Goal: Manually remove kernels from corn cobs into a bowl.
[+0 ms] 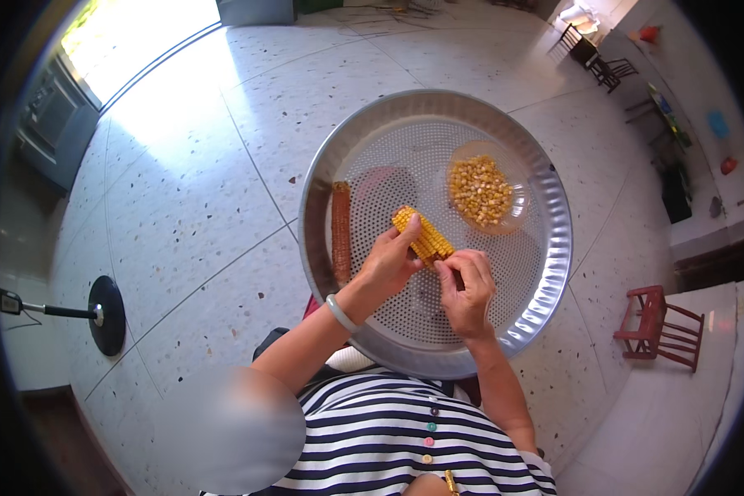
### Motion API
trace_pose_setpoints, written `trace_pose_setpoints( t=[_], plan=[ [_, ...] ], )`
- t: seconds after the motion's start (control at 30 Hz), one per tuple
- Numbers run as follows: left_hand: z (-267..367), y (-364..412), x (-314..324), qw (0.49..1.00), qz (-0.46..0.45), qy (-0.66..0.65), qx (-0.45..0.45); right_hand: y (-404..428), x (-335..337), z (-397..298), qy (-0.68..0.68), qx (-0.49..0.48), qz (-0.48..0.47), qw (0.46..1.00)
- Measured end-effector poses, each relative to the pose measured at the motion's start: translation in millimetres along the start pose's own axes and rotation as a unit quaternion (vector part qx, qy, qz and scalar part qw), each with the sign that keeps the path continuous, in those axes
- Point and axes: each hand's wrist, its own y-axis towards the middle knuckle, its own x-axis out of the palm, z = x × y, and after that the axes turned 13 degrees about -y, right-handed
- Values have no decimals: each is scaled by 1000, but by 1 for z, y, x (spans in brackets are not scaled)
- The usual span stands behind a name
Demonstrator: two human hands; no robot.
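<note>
My left hand (392, 257), with a pale bangle at its wrist, grips a yellow corn cob (431, 239) that is tilted over a round perforated metal tray (549, 310). The fingertips of my right hand (468, 288) pinch at the cob's lower right end, where some kernels are gone. A clear bowl (521, 204) holding loose corn kernels (480, 189) stands at the tray's upper right. Along the tray's left wall lies a bare reddish-brown corn cob (341, 229).
The tray rests over my lap above a speckled tiled floor (192, 248). A round black stand base (106, 315) is at left, a red wooden chair (648, 322) at right. Dark chairs (604, 71) stand at upper right, beside the wall. A doorway is bright at upper left.
</note>
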Motion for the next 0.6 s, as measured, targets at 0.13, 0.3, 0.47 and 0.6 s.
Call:
trace_pose_setpoints(
  t=[0.13,0.3,0.47,0.6],
  plan=[
    [9,-4,-3,1000,6,15,-5,14,-7,14,113,104,-15,988],
    [9,-8,10,1000,14,5,-14,56,-14,48,173,162,83,968],
    [9,-8,10,1000,24,0,-12,47,-15,49,51,120,11,991],
    [9,-8,7,1000,24,4,-11,25,-16,26,100,106,-113,983]
  ],
)
